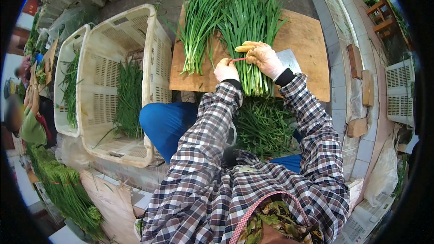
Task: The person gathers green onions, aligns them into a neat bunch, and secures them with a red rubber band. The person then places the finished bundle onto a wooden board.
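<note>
A large bunch of garlic chives (252,23) lies on a wooden board (301,37), its pale cut stems towards me. Across the stems runs a thin red tie (239,59). My left hand (226,71) pinches the tie's left end beside the bunch. My gloved right hand (264,59), its fingertips yellowed, rests over the stems and grips the other end. Whether the tie passes underneath is hidden. A smaller pile of chives (200,27) lies apart on the left of the board. Partly behind my right hand is a flat metal blade (289,60); its handle is not visible.
Left of my knee stands a large white plastic crate (98,115) holding chives, with a smaller crate (57,108) beyond. Loose trimmings (264,128) heap below the board's near edge. Bricks (355,61) line the tiled ledge at right. Another person (34,125) is at far left.
</note>
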Demonstrator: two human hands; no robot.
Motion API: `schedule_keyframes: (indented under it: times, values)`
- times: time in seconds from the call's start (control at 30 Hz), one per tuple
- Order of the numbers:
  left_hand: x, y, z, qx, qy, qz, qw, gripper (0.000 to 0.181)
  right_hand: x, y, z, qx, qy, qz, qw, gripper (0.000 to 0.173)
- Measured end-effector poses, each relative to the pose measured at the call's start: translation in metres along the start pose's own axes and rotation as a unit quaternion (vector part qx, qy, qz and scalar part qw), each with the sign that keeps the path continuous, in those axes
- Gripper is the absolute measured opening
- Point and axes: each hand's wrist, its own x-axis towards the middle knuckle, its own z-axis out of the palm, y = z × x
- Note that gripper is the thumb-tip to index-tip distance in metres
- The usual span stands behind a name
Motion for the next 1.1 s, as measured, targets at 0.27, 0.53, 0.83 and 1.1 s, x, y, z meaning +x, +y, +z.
schedule_keyframes:
  times: [0.27, 0.53, 0.83, 1.1]
  values:
    - [0.034, 0.019, -0.022, 0.025, -0.030, 0.202, 0.979, 0.006, -0.012, -0.024, 0.032, 0.090, 0.237, 0.062, 0.965, 0.008]
    - [-0.012, 0.037, -0.027, 0.227, 0.011, 0.286, 0.931, 0.014, -0.032, -0.044, 0.071, 0.179, 0.411, 0.117, 0.886, 0.011]
    - [0.026, 0.009, -0.034, -0.078, -0.150, 0.205, 0.964, 0.008, -0.018, -0.040, 0.049, -0.003, 0.227, 0.192, 0.955, 0.012]
    - [0.032, -0.003, -0.050, -0.309, -0.339, 0.116, 0.881, 0.043, -0.018, -0.036, 0.044, -0.039, 0.195, 0.213, 0.957, 0.014]
